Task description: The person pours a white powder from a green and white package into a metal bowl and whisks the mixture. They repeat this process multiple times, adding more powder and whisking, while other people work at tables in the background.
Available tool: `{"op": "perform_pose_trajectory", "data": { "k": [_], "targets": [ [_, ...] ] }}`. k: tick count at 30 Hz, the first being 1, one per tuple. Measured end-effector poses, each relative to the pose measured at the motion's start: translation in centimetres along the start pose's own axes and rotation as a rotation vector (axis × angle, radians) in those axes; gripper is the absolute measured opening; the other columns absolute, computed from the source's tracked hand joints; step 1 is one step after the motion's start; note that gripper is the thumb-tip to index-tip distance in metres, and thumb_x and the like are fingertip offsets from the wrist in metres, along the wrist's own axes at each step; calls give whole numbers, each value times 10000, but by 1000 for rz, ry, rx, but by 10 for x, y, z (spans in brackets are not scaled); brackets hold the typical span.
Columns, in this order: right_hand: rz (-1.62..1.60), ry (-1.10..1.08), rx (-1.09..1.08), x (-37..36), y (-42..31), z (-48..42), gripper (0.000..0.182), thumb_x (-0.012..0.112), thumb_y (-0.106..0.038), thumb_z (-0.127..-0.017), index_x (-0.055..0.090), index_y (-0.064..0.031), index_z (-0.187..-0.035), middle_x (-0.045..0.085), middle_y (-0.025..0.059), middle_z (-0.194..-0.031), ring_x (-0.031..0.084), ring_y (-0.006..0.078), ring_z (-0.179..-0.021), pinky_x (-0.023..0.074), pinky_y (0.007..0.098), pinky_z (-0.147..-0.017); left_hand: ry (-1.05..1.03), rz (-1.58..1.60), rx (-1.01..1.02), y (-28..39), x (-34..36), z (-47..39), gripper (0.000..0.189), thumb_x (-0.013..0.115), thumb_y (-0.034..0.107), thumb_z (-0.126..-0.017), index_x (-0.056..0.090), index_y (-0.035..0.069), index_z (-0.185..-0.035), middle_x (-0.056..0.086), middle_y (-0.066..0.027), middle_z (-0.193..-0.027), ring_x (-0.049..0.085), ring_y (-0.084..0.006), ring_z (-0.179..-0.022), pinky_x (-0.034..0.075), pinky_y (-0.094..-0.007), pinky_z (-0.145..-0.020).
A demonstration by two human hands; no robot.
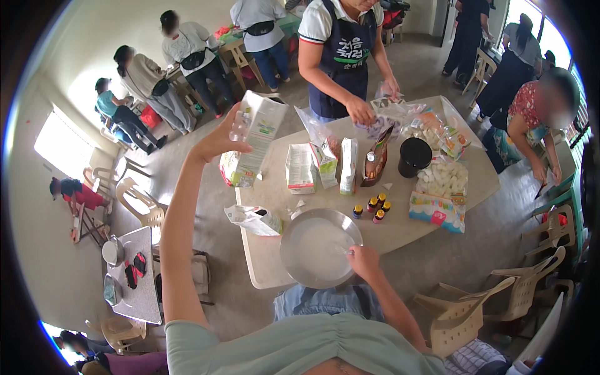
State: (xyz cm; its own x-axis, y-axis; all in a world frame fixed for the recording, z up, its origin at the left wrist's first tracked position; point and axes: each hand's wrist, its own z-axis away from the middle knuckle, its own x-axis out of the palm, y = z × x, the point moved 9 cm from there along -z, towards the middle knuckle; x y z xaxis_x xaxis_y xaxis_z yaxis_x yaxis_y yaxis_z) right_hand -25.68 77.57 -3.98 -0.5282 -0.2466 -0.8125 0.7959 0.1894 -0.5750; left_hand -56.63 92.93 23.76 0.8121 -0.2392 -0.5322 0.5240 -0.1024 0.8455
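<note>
My left hand (215,140) is raised at the table's left side, gripping a large white-and-green carton (266,126). Fingers and thumb wrap around its side. Below and to the right, a wide metal bowl (304,239) holds a milky white liquid. My right hand (364,260) grips a wire whisk (344,251) at the bowl's right rim, its wires reaching into the liquid. Beside the bowl lies an opened carton (255,220) on its side. Several small bottles with yellow caps (372,205) stand to the right of the bowl.
More cartons (301,168), a brown pouch (376,157), a black container (415,157) and a bag of marshmallows (440,187) occupy the table (265,267). Across it, a person in an apron (344,61) handles plastic bags. Plastic chairs (464,314) stand to the right.
</note>
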Motion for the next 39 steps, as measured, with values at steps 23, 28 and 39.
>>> {"op": "perform_pose_trajectory", "data": {
  "k": [23,28,39],
  "targets": [
    [-47,34,287,-9,-4,14,204,598,-227,-729,631,-91,-877,625,137,-800,596,308,-750,465,395,-664,-280,178,-740,-349,78,-65,1022,710,145,-664,-32,91,-1365,245,-199,-1365,285,-292,-1249,312,-447,-983],
    [-57,40,293,-9,-3,14,207,601,-232,-728,626,-90,-877,627,129,-801,596,311,-751,465,396,-660,-253,-150,-607,-287,80,-67,1095,710,372,-656,-59,36,-1359,104,-221,-1406,181,-309,-1295,252,-428,-1021],
    [-44,1,208,-4,1,8,193,608,-213,-726,616,-74,-860,626,113,-797,596,303,-756,465,393,-663,230,20,-381,-116,178,-95,1351,778,484,-527,-186,-87,-1282,52,-306,-1371,73,-355,-1307,178,-352,-1050]
  ]
}}
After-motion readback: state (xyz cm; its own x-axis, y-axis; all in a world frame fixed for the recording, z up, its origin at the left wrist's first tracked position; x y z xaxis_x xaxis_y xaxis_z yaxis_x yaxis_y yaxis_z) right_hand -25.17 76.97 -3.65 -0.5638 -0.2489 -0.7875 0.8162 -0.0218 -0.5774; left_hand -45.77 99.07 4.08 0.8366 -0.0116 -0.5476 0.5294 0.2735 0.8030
